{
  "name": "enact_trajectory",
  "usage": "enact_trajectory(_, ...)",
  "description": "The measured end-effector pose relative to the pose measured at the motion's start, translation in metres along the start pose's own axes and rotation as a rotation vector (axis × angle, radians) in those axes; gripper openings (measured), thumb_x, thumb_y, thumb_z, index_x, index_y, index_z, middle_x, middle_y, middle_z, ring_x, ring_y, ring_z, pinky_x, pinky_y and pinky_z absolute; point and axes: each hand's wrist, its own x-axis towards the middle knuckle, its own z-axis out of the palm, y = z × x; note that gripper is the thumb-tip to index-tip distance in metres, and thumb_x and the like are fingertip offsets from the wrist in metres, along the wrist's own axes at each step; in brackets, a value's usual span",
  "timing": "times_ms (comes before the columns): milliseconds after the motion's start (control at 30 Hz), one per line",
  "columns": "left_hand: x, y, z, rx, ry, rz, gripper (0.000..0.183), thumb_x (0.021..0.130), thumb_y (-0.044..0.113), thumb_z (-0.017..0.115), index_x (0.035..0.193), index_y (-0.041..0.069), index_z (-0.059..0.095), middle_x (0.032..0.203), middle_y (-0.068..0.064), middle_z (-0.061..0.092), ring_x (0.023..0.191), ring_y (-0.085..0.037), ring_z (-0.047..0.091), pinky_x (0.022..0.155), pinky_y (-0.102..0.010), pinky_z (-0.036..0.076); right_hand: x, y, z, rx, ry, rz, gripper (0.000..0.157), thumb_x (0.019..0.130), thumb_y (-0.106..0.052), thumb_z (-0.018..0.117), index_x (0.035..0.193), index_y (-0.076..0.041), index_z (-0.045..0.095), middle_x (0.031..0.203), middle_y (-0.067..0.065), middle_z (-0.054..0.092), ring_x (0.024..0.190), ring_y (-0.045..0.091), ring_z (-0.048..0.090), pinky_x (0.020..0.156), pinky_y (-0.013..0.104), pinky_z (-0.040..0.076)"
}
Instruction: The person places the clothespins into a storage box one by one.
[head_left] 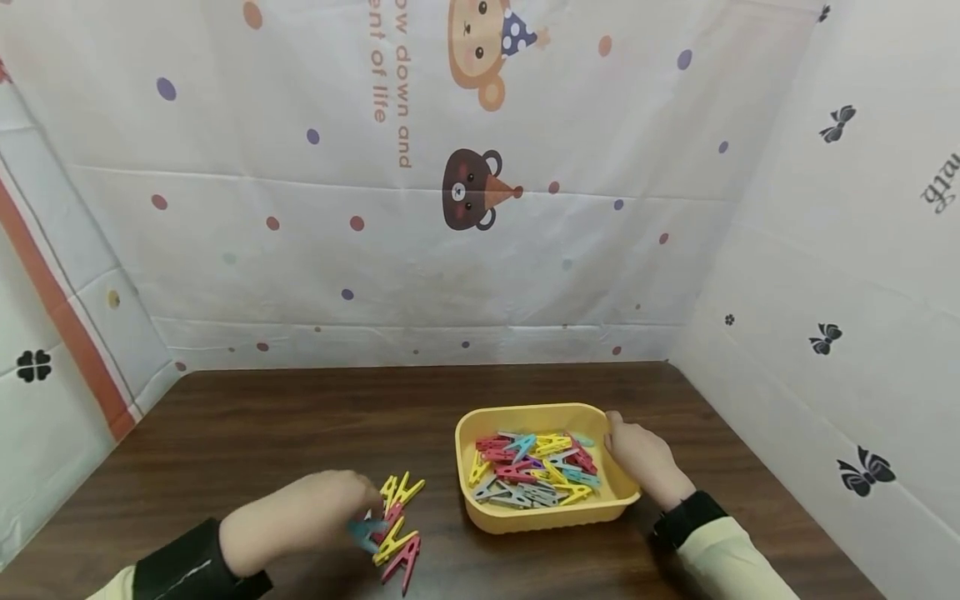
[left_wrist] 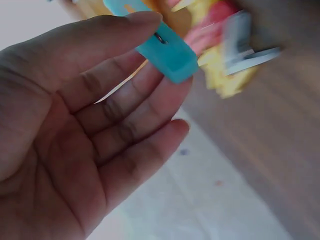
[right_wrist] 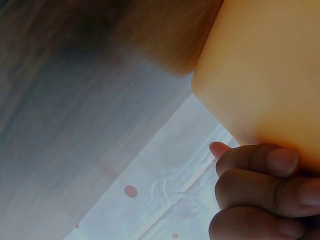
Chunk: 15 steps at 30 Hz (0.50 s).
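A teal clothespin (left_wrist: 172,57) is pinched between the thumb and fingers of my left hand (head_left: 307,510), at the left of the table. Right beside that hand lies a small heap of clothespins (head_left: 393,542), yellow and red, with a grey one showing in the left wrist view. My right hand (head_left: 647,457) grips the right side of a yellow plastic basket (head_left: 540,522), thumb at the rim. Its curled fingers (right_wrist: 255,190) show against the outer wall in the right wrist view. Many clothespins (head_left: 525,471) in red, yellow, blue and grey lie inside the basket.
Both hands work over a dark wood-grain table (head_left: 315,417). White printed sheeting (head_left: 405,267) rises behind the table's back edge, and more of it stands along the left and right sides.
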Motion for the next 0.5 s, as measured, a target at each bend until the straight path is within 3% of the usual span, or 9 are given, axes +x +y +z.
enact_trajectory(133, 0.024, 0.015, -0.029, 0.007, 0.044, 0.075, 0.014, 0.086, 0.021, 0.082, 0.095, 0.017, 0.072, 0.085, 0.011, 0.065, 0.073, 0.002, 0.05, 0.065, -0.021, 0.047, -0.001, 0.0, 0.001, -0.012, 0.01, -0.001, 0.042, 0.103, -0.012, 0.05, 0.135, 0.014, 0.046, 0.068, 0.009, 0.058, 0.056, 0.018, 0.051, 0.051, 0.03, 0.04)
enact_trajectory(233, 0.053, 0.027, -0.046, 0.022, 0.097, 0.125, 0.013, 0.09, 0.02, 0.079, 0.099, 0.014, 0.071, 0.086, 0.008, 0.066, 0.075, -0.001, 0.052, 0.068, -0.021, 0.048, -0.001, 0.0, 0.002, -0.013, 0.011, 0.006, 0.042, 0.102, -0.012, 0.051, 0.136, 0.014, 0.047, 0.067, 0.009, 0.058, 0.056, 0.018, 0.051, 0.051, 0.03, 0.04)
enact_trajectory(300, 0.076, 0.034, -0.052, 0.022, 0.112, 0.133, 0.013, 0.09, 0.016, 0.078, 0.102, 0.013, 0.072, 0.088, 0.005, 0.069, 0.076, -0.003, 0.056, 0.07, -0.021, 0.049, -0.002, 0.0, 0.003, -0.011, 0.019, 0.009, 0.042, 0.102, -0.012, 0.051, 0.135, 0.014, 0.047, 0.066, 0.009, 0.057, 0.056, 0.018, 0.05, 0.05, 0.03, 0.04)
enact_trajectory(500, 0.143, 0.059, -0.06, 0.017, 0.066, 0.113, 0.025, 0.092, 0.011, 0.075, 0.117, 0.014, 0.072, 0.1, -0.001, 0.073, 0.089, -0.012, 0.065, 0.075, -0.023, 0.052, -0.001, 0.0, 0.005, -0.015, 0.043, -0.005, 0.041, 0.103, -0.012, 0.052, 0.135, 0.013, 0.048, 0.066, 0.008, 0.058, 0.055, 0.017, 0.052, 0.049, 0.03, 0.039)
